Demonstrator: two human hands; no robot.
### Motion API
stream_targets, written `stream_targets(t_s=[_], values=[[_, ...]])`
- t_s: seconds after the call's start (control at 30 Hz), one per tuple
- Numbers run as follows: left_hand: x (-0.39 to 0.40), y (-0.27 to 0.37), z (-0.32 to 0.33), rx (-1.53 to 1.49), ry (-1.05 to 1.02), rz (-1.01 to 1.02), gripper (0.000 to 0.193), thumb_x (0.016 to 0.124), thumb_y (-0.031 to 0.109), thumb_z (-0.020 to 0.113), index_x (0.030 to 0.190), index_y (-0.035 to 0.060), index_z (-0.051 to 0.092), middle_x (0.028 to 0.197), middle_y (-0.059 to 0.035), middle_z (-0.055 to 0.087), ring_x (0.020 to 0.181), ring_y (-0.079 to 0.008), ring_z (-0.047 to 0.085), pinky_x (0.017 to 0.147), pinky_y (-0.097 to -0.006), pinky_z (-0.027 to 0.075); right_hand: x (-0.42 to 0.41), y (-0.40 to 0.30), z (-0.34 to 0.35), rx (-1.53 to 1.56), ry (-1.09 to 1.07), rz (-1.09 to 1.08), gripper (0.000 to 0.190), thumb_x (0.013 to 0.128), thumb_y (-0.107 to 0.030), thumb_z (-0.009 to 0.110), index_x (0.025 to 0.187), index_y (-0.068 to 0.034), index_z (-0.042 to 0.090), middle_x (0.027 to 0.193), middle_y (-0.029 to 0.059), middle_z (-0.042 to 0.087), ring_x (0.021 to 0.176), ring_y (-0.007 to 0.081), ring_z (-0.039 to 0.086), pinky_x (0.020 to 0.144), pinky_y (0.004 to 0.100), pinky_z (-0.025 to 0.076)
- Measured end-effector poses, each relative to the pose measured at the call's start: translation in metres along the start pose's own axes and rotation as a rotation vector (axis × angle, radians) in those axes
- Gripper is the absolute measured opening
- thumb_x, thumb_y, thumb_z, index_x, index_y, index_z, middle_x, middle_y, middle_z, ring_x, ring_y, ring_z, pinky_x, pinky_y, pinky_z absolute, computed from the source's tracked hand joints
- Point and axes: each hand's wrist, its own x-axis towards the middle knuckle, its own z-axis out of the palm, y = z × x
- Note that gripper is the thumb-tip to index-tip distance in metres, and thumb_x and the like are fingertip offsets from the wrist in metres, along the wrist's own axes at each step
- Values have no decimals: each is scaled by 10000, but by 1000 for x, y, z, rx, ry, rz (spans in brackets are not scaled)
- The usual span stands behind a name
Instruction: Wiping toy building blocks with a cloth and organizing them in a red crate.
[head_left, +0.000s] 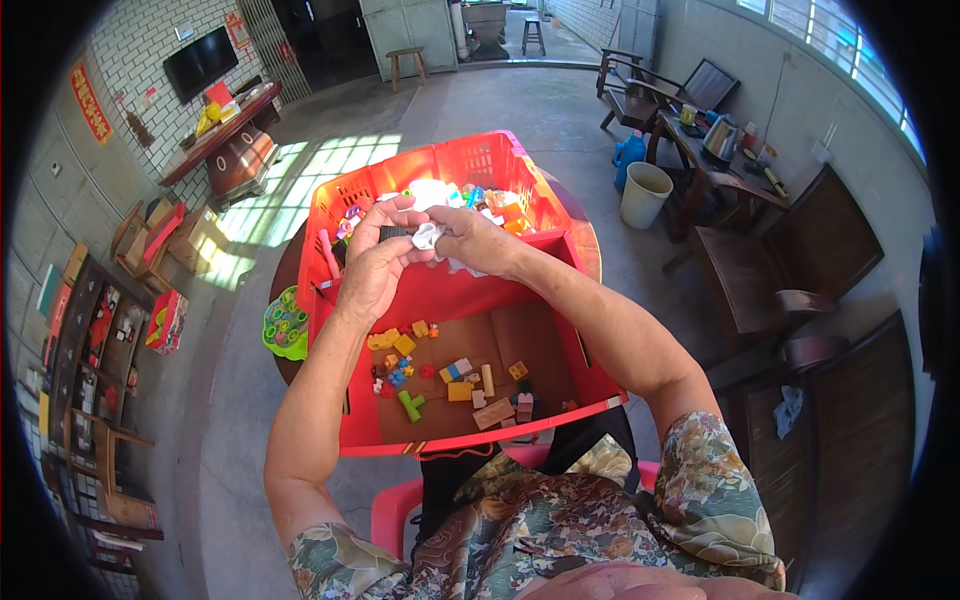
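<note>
Over the red plastic crate (435, 161), both my hands meet around a small white plastic piece (427, 236). The fingertips of my left hand (375, 262) pinch it from one side, while my right hand (480, 241) grips it from the other. A dark block (391, 232) shows by my left palm; whether I hold it, I cannot tell. Mixed toy pieces (474, 197) fill the crate behind my hands, partly hidden by them. Nearer me, a red box (450, 442) holds loose building blocks, among them a yellow block (460, 391) and a green branching piece (410, 406).
Crate and box rest on a round wooden table (589, 240). A green toy tray (285, 326) sits at its left edge. To the right stand a cream bin (646, 195), a blue jug (628, 157) and wooden chairs (735, 277). Shelves (97, 352) line the left wall.
</note>
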Motion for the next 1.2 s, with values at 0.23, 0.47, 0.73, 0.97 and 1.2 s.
stream_targets(t_s=[0.23,0.47,0.73,0.97,1.2], values=[[1,-9,-1,262,257,148,341,863,-36,475,1199,13,495,1154,-112,543,960,-186,597,751,-276,526,1,-9,-8,-43,154,-33,156,897,-80,441,1001,6,520,794,90,602,638,157,584,535,299,474],[-4,-15,1,525,41,149,204,867,23,580,1067,33,542,948,-46,584,736,-105,598,515,-225,478,3,-1,-5,84,229,-28,270,931,-141,378,1133,-28,517,717,67,559,489,112,501,413,265,396],[-10,-8,20,1435,-106,829,229,746,7,655,951,64,570,879,-78,551,786,-243,600,641,-353,506,3,16,-11,46,212,-11,218,946,-155,388,1032,-19,535,654,62,562,475,125,543,401,258,441],[-14,-3,28,1404,-148,869,197,772,34,637,954,61,566,888,-89,556,804,-265,592,661,-355,499,0,16,-16,299,2,298,315,952,-157,324,1189,-21,480,624,63,544,435,123,493,368,257,384],[-4,-12,8,831,163,306,179,921,216,562,986,52,531,774,-45,580,598,-120,536,525,-253,446,-4,-5,15,23,373,-203,205,961,-234,440,1008,-35,429,670,124,564,605,246,602,528,351,469]])
